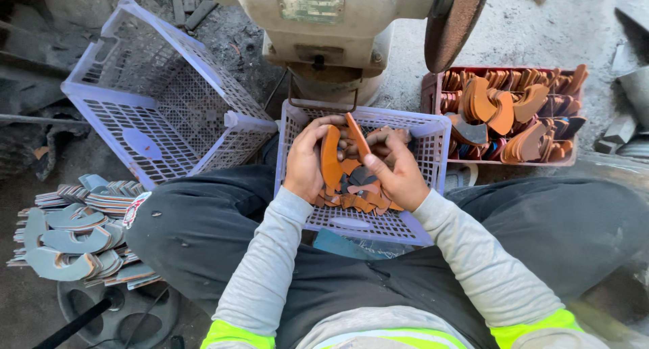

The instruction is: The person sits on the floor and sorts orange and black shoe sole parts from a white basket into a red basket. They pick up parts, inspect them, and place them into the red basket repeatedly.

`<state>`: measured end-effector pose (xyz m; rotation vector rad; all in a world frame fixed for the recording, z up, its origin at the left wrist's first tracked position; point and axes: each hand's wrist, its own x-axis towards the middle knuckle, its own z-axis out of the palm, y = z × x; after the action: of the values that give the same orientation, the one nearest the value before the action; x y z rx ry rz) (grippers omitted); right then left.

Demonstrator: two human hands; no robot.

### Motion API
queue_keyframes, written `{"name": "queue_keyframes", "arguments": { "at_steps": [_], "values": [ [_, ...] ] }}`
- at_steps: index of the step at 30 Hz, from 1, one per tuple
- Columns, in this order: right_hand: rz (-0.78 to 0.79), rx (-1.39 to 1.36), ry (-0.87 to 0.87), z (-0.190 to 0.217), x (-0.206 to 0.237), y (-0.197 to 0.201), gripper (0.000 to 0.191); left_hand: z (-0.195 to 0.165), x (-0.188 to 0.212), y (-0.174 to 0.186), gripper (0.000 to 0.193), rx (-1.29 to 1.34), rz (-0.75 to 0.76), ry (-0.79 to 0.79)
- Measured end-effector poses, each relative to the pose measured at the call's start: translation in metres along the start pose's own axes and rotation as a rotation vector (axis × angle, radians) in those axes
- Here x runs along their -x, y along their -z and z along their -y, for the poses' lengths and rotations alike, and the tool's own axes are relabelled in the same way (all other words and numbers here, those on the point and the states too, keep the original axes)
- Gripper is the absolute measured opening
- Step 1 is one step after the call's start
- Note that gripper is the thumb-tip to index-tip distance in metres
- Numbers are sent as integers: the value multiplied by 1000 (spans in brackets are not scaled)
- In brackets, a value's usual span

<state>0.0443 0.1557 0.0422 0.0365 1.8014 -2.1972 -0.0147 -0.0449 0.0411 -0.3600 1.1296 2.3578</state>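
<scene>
Both hands, left hand (304,163) and right hand (399,173), clasp rusty curved plates (332,158) over a lilac basket (433,134) on gritty floor (534,31).

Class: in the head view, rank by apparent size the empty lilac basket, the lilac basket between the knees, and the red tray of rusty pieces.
1. Empty lilac basket.
2 and 3. Lap basket and red tray: look alike, both partly hidden, so unranked.

Curved rusty plates (330,158) are gripped by the left hand (305,161) and right hand (399,171), above the lilac basket (433,129).
</scene>
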Motion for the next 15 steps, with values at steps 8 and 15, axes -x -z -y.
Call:
{"name": "queue_keyframes", "arguments": {
  "at_steps": [8,15],
  "values": [
    [29,-427,-62,11,-1,1,31,5,0,-1,28,-34,-19,-82],
    [-60,26,98,-3,-2,2,28,6,-1,2,26,-53,-77,-84]
  ]
}}
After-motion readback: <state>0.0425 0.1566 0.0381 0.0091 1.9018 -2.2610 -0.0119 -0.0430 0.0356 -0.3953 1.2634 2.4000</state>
